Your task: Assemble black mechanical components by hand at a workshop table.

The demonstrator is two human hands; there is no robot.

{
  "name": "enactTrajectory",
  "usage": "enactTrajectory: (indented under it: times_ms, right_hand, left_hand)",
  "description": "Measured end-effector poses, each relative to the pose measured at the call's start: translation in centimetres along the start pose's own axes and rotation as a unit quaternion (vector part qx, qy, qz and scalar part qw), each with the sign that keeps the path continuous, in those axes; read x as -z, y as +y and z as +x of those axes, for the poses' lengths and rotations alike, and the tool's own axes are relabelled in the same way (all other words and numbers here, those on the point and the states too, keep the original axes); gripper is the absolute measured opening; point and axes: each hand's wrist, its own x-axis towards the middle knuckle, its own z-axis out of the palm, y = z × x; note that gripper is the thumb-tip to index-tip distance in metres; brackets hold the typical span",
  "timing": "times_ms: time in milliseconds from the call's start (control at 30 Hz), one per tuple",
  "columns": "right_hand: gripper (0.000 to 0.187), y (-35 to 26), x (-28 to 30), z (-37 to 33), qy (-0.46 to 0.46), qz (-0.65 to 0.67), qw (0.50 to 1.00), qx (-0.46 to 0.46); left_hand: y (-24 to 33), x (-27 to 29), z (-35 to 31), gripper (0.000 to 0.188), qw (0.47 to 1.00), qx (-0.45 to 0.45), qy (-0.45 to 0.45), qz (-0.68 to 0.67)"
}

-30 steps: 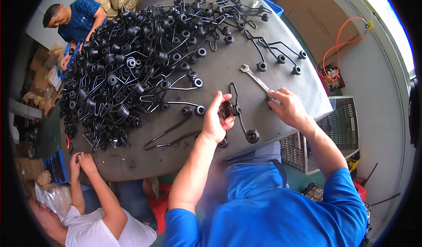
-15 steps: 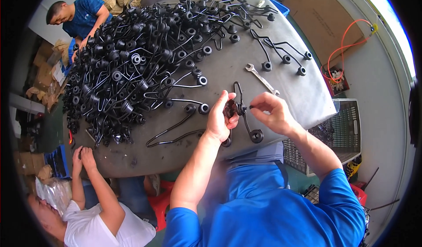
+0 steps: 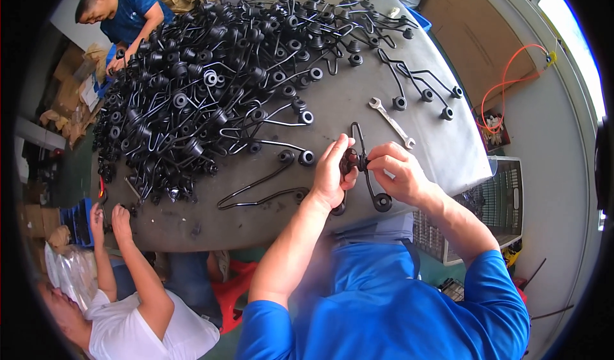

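My left hand [image 3: 331, 176] is closed around the middle of a bent black metal rod with rubber bushings [image 3: 382, 202], held above the table's near edge. Its narrow loop points away from me, and a bushing sits on each near end. Dark parts at its middle are partly covered by my fingers. My right hand [image 3: 401, 174] is closed in a pinch, its fingertips against the rod's middle; what they grip is too small and hidden to name. Another bent rod [image 3: 246, 184] lies left of my left hand. A silver open-end wrench [image 3: 392, 123] lies beyond my right hand.
A large heap of similar black rods [image 3: 211, 91] covers the table's left and far parts. A few more rods [image 3: 416, 81] lie at the right. A grey plastic crate [image 3: 505, 200] stands beside the table. Co-workers are at the left and far sides, near a red stool [image 3: 236, 296].
My right fingertips have come in from the right to meet the rod's middle. My left hand keeps its hold. The near-left co-worker's hands have moved apart. The whole view has shifted slightly.
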Motion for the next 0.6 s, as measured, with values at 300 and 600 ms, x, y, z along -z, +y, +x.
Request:
enactTrajectory:
  times_ms: [300,600]
  right_hand:
    - [0.022,-0.2,0.4,0.2,0.001,0.062,0.995,-0.080]
    - [0.016,-0.4,-0.1,0.3,-0.008,0.230,0.891,-0.391]
  left_hand:
    - [-0.4,0.3,0.2,0.040,1.000,-0.006,-0.013,-0.016]
    - [-0.4,0.0,0.2,0.037,1.000,-0.014,0.009,0.006]
